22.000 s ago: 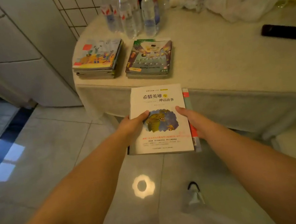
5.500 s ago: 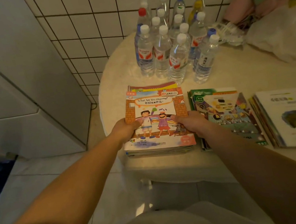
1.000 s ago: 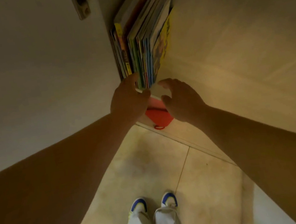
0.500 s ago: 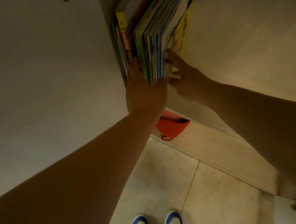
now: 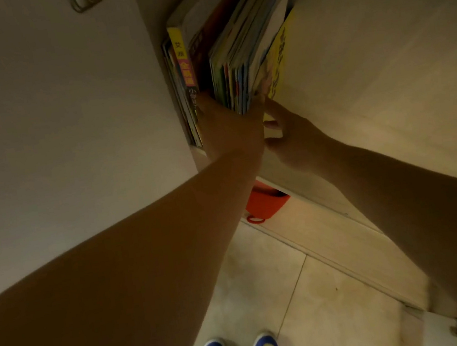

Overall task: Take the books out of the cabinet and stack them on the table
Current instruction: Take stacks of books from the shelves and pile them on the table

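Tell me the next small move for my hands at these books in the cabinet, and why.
Probably close both hands on the thin colourful books and draw them out. The left hand has fingers wedged between that bundle and the yellow-spined book; the right hand touches its other side.

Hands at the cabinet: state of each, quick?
Left hand: fingers slid between the thin books, grip hidden, cannot tell.
Right hand: open, fingertips touching the yellow book.
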